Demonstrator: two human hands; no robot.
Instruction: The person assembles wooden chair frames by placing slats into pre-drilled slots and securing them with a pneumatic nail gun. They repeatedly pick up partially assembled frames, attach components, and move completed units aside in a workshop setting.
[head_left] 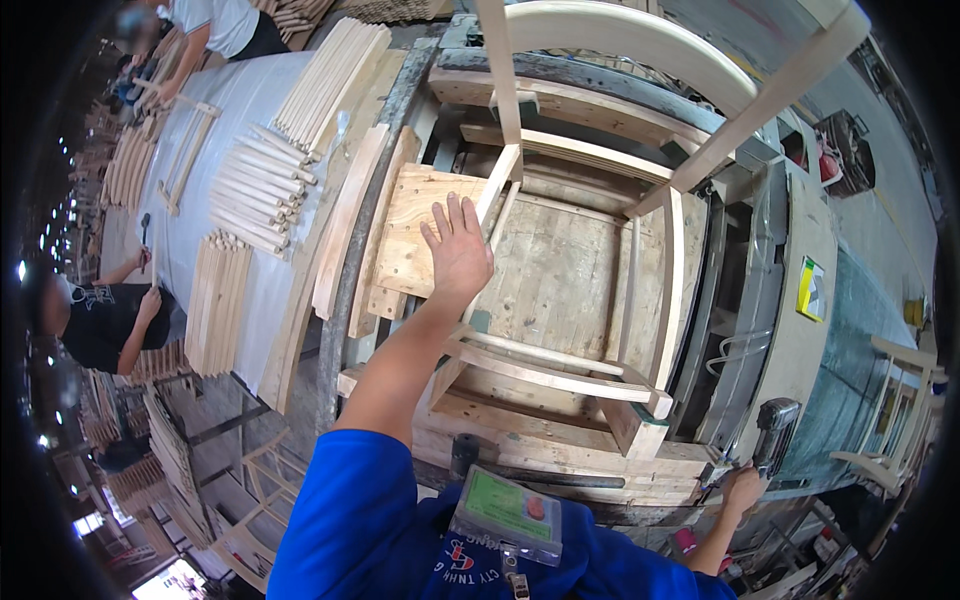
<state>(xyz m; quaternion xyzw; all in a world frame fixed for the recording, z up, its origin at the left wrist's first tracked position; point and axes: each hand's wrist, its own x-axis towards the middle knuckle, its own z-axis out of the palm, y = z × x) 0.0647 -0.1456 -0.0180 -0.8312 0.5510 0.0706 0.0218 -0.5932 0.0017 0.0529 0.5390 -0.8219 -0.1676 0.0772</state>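
Note:
A pale wooden chair frame (pixel 665 290) sits in a wood-lined press bed, its posts and curved crest rail (pixel 630 35) reaching toward the far side. My left hand (pixel 460 250) lies open, fingers spread, on a plywood block (pixel 410 215) beside the frame's left side rail (pixel 497 182). At the near right corner of the press my right hand (pixel 742 490) is closed; what lies inside its fingers is hidden. Just above that hand is a black and grey tool (pixel 777 430), perhaps an air gun. The front rail (pixel 550 372) of the frame runs across nearest my body.
Bundles of turned wooden sticks (pixel 260 190) cover a plastic-topped table at left, where a co-worker (pixel 110 320) holds a hammer (pixel 146 228). Another person (pixel 225 25) stands farther back. Metal rails edge the press. Another chair frame (pixel 895 410) stands at right.

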